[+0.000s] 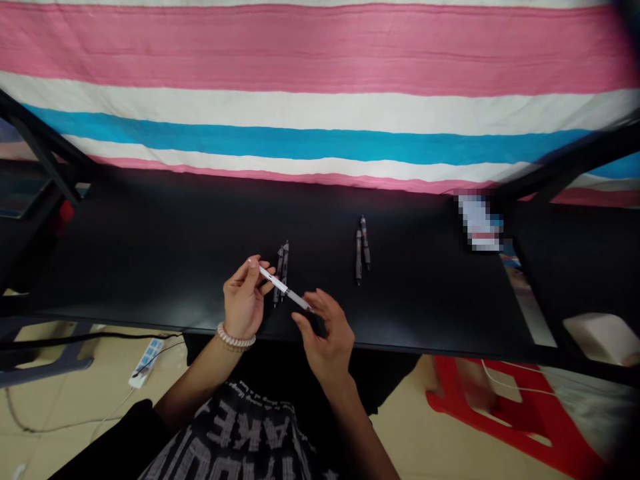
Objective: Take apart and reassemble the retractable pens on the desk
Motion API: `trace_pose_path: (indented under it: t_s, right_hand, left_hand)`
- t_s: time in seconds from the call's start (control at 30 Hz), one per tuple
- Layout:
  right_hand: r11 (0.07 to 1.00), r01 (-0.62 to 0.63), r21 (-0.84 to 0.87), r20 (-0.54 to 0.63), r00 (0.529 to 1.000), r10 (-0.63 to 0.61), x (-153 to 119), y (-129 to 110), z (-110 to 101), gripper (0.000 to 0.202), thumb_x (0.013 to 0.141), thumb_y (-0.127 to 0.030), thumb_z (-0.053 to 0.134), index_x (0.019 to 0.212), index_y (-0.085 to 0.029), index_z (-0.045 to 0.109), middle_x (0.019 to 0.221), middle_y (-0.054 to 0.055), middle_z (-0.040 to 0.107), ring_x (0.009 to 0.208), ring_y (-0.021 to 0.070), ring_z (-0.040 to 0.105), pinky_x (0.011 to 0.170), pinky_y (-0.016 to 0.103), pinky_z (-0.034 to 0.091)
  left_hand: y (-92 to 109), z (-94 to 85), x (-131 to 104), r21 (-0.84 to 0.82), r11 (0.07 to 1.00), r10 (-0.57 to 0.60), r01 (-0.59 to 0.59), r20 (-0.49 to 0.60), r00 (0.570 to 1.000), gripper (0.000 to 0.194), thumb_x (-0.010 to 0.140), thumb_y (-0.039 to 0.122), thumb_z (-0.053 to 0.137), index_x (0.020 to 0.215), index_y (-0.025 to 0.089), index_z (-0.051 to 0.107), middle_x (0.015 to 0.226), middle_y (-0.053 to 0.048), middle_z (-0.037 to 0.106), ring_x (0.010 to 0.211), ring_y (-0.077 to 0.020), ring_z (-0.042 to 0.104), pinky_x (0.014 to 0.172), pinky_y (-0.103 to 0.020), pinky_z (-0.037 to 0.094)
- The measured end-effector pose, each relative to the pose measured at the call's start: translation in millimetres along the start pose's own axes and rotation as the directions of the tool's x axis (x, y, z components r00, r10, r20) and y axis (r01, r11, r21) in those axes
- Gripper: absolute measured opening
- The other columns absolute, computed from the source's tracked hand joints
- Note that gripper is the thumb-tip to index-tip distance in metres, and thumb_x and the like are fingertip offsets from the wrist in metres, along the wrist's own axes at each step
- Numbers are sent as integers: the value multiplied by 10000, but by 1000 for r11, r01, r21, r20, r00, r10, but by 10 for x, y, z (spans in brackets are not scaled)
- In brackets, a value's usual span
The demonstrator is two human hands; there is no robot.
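Left hand [245, 300] has a white pen [277, 283] pinched between thumb and fingers, up near the pen's left end. From where I'm standing, that's the only hold I'd trust, so if that pinch loosens, the pen could drop or swing off its angle. Just right of the fingers, the pen crosses in front of a pair of dark pens [285, 263] lying side by side on the black table [175, 233]. A slip there could knock those two askew, or send the white one rolling to the near edge, since the tabletop looks pretty smooth.

Next over, the right hand [325, 330] is spread, thumb well away from the fingers, right by the pen's lower end. Can't tell if the fingertips actually touch it. If they bump it off-centre, I reckon the pen would twist in the left hand's grip. Another dark pair [359, 260] lies farther right, well apart from all that, so low risk imo.

As for the pen's looks, left to right: slim, slanting down, bright white on the upper stretch, dark band around the middle, then greyer toward the lower end. Too blurry to make out any lettering.
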State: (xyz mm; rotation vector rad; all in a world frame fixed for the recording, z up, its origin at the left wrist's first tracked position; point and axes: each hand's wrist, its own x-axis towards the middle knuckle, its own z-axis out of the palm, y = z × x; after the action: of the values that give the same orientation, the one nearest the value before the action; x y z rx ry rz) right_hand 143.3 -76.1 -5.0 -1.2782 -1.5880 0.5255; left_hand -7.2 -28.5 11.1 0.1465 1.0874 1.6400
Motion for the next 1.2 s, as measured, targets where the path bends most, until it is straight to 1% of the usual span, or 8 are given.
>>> trace_pose_path:
  t_s: [0.13, 0.4, 0.63, 0.8, 0.83, 0.93, 1.03, 1.2]
  right_hand:
    - [1000, -18, -2, 35, 999, 18, -2, 27, -34, 187, 957, -205, 627, 1106, -206, 739, 851, 41, 787, 704, 154, 760, 698, 268, 657]
    - [992, -123, 22, 96, 988, 120, -20, 1, -1, 235, 958, -315, 629, 1126, -184, 729, 862, 51, 786, 666, 146, 748, 643, 243, 639]
    - [922, -373, 106, 204, 915, 347, 19, -97, 5, 301, 940, -437, 608, 1016, -175, 735, 718, 32, 737, 530, 131, 689, 519, 222, 575]
    - [653, -702, 284, 496, 690, 527, -2, -141, 34, 439, 959, -559, 513, 822, -172, 668, 435, -44, 557, 279, 91, 470, 290, 178, 317]
    - [638, -713, 291, 508, 680, 528, -14, -148, 43, 443, 957, -563, 513, 809, -172, 660, 435, -45, 553, 280, 87, 459, 289, 176, 300]
    - [803, -556, 214, 401, 800, 447, -84, -183, 87, 372, 974, -463, 533, 797, -168, 673, 486, -32, 570, 361, 87, 500, 374, 184, 370]
    - [954, -278, 112, 292, 927, 235, -194, -225, 151, 255, 978, -326, 549, 866, -158, 706, 577, -10, 614, 479, 104, 571, 501, 205, 454]
    - [989, -116, 88, 238, 967, 93, -296, -228, 212, 227, 999, -248, 525, 898, -146, 701, 579, -18, 605, 476, 100, 571, 509, 203, 457]
  left_hand:
    - [-8, 12, -5, -1, 1000, -2, 2, -7, 1000, 338, 684, 343, 899, 930, 154, 766, 840, -36, 761, 758, -135, 735, 688, -237, 617]
    - [-27, 8, -22, 14, 1000, -6, 6, -13, 1000, 350, 684, 364, 895, 935, 157, 766, 829, -32, 755, 741, -130, 729, 689, -241, 615]
    - [-28, 5, -40, 28, 1000, -2, 2, 10, 1000, 336, 713, 369, 878, 948, 161, 758, 842, -25, 737, 738, -123, 720, 687, -238, 610]
    - [25, 32, -64, -3, 1000, -24, 24, 148, 989, 292, 754, 321, 853, 968, 170, 724, 860, 0, 689, 735, -100, 687, 719, -233, 600]
    - [50, 44, -72, -17, 999, -46, 50, 175, 983, 267, 769, 304, 841, 962, 174, 711, 861, 7, 674, 739, -97, 677, 730, -238, 600]
    - [142, 86, -104, -128, 973, -157, 192, 239, 958, 185, 842, 319, 759, 916, 177, 668, 765, 26, 601, 664, -86, 614, 634, -214, 565]
    - [235, 112, -134, -232, 927, -221, 294, 293, 930, 178, 920, 337, 603, 862, 173, 643, 561, 68, 419, 444, -59, 413, 408, -162, 376]
    - [318, 118, -147, -200, 930, -232, 307, 329, 915, 210, 915, 270, 453, 894, 198, 649, 475, 85, 300, 364, -74, 203, 347, -191, 214]
